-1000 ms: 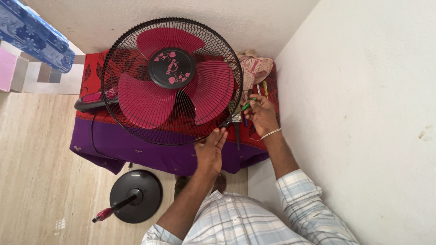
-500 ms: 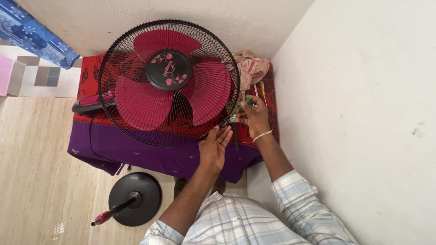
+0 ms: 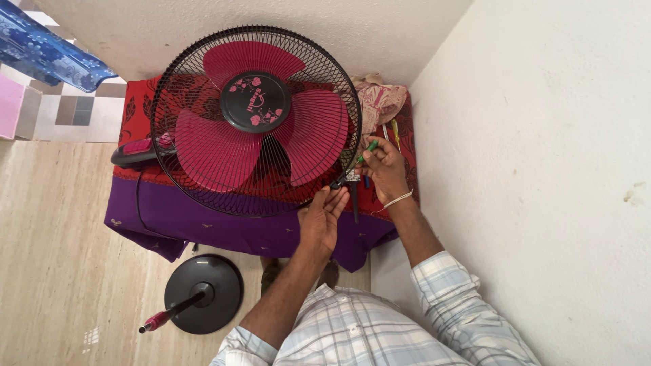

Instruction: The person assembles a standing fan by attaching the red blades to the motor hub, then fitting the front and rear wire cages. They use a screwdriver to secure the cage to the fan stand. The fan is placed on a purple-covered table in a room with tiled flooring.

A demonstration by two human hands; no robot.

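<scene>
A fan head with a black wire guard (image 3: 203, 81) and magenta blades (image 3: 217, 152) lies face up on a small table under a red and purple cloth (image 3: 203, 220). My left hand (image 3: 320, 218) rests with fingers extended against the guard's lower right rim, by a small clip (image 3: 349, 177). My right hand (image 3: 383, 168) grips a green-handled screwdriver (image 3: 368, 148), its tip pointing at that clip on the rim.
The fan's round black base with a red-tipped pole (image 3: 196, 291) lies on the tiled floor at lower left. More screwdrivers (image 3: 392, 130) and a crumpled cloth (image 3: 378, 102) lie on the table's right end. A white wall (image 3: 542, 169) stands close on the right.
My right hand has shifted slightly along the guard's rim with the screwdriver. My left hand has stayed at the rim, fingers lifted a little higher.
</scene>
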